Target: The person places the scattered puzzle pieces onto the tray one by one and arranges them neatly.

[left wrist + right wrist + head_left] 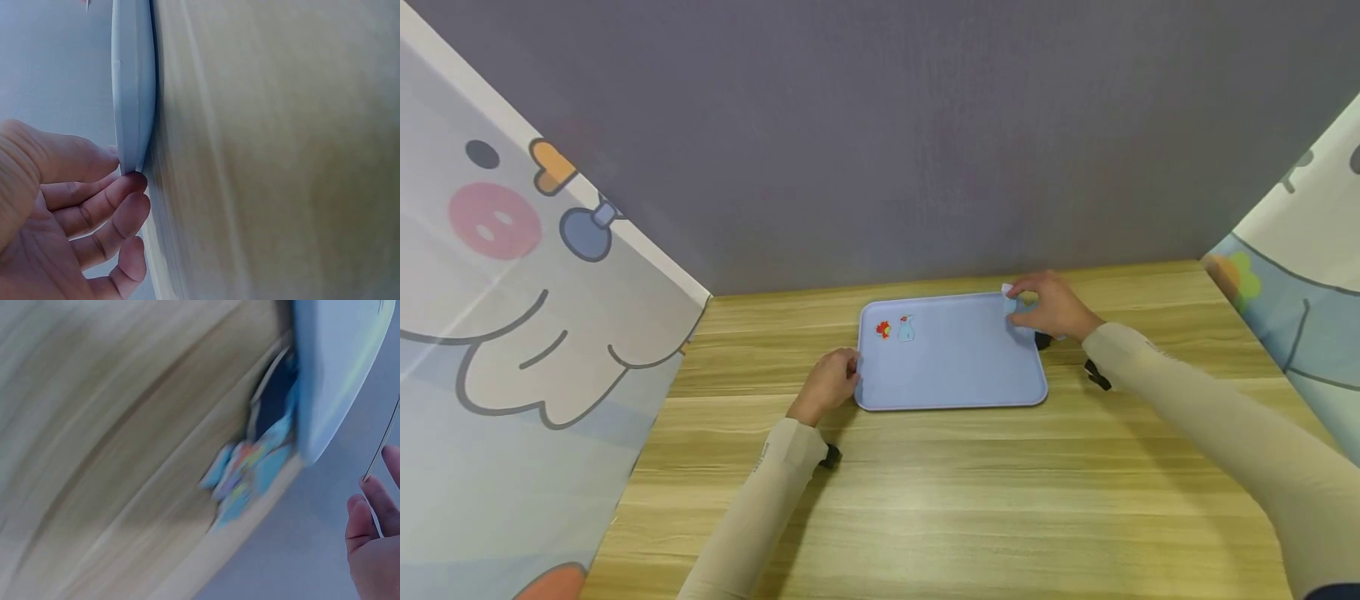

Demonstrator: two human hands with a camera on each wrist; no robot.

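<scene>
A light blue rectangular tray (951, 367) lies on the wooden table. My left hand (833, 382) pinches its left rim, thumb over the edge and fingers curled under, as the left wrist view shows. Between thumb and fingertips my right hand (1048, 304) holds a thin, flat, white and light-blue piece (1008, 302) above the tray's far right corner. The right wrist view shows that piece edge-on, as a thin line; its kind I cannot tell. Inside the tray at the upper left lie a small red flat piece (883, 330) and a light-blue animal-shaped flat piece (906, 329).
Several colourful flat pieces (240, 478) lie on the table beside the tray's right edge, next to a dark piece (275, 403). A grey wall (925, 150) rises behind the table (925, 500). Cartoon-printed panels stand at the left (512, 333) and right (1318, 250).
</scene>
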